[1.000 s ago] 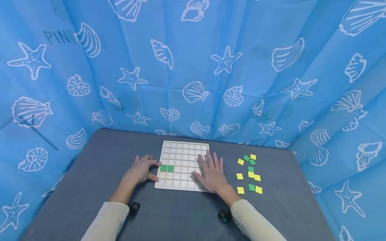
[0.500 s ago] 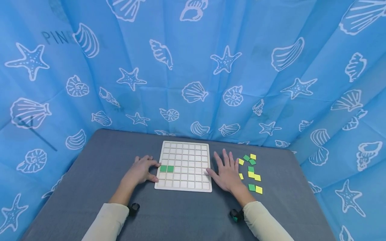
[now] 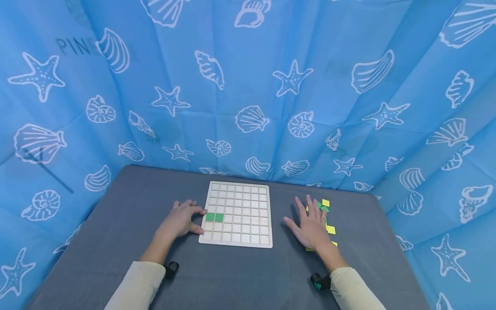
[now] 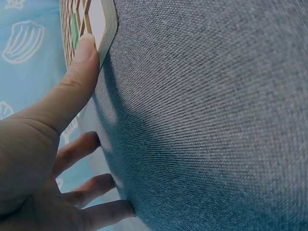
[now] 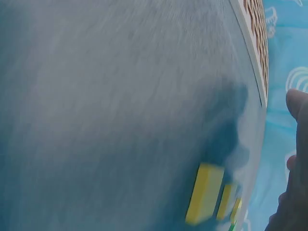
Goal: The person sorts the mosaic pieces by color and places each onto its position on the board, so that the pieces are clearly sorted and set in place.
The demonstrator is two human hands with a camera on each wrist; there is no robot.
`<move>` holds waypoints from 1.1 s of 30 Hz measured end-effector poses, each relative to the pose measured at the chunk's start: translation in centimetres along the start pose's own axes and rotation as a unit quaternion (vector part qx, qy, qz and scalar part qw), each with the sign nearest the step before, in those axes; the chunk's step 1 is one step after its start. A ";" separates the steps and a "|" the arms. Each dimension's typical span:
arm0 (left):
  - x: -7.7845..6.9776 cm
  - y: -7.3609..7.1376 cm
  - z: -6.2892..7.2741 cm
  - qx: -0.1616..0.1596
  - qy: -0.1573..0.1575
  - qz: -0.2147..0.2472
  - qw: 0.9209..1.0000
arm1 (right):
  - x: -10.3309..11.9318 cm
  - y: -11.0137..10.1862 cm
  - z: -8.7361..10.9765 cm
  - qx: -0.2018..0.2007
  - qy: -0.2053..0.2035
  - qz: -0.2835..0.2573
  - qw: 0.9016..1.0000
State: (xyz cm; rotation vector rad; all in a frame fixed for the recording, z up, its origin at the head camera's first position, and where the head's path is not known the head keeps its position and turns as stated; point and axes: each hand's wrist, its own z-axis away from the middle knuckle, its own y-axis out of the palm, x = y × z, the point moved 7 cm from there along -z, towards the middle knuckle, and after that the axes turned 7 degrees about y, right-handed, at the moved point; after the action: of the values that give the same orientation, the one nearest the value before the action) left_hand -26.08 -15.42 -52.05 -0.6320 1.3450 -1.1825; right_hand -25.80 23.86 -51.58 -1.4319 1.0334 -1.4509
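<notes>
A white gridded board (image 3: 237,210) lies on the grey table, with two green square tiles (image 3: 214,217) side by side in one row at its left. My left hand (image 3: 180,218) rests at the board's left edge. In the left wrist view its straight thumb (image 4: 79,65) touches the rim near the corner, while the other fingers spread loosely below. My right hand (image 3: 310,226) is spread over the loose tiles right of the board, hiding several of them. Yellow tiles (image 5: 204,195) show under it in the right wrist view. Nothing is in its fingers.
Past the right hand, a yellow tile (image 3: 326,203), a green tile (image 3: 324,209) and another yellow tile (image 3: 331,230) stay visible. A blue curtain (image 3: 248,86) with white shells and starfish hangs around the table's (image 3: 240,275) back and sides.
My right hand has moved right, off the board and across to the loose tiles, with its fingers spread throughout. My left hand and the board have not visibly moved.
</notes>
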 end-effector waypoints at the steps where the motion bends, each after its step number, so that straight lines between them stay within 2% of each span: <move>1: 0.0 0.0 0.0 0.001 0.001 -0.001 1.000 | -0.4 -0.1 0.1 -0.001 0.001 -0.003 1.000; 10: 0.2 0.0 0.0 0.002 -0.002 -0.006 1.000 | -4.5 -1.5 0.6 0.005 0.015 -0.038 0.999; 18: 0.0 0.1 -0.1 0.005 0.000 -0.006 1.000 | -7.3 -2.0 0.6 -0.012 0.057 -0.020 0.998; 28: 0.1 -0.2 -0.1 0.000 0.000 -0.001 1.000 | -8.8 -2.7 0.5 -0.046 0.105 -0.071 0.991; 33: 0.2 0.0 -0.2 0.002 -0.002 0.000 1.000 | -9.6 -2.5 0.5 -0.048 0.123 -0.082 0.988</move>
State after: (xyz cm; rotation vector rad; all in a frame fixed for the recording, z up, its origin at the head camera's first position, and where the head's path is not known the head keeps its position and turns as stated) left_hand -26.31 -15.52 -52.16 -0.6316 1.3395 -1.1837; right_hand -25.24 33.76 -52.25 -1.4598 1.1724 -1.7508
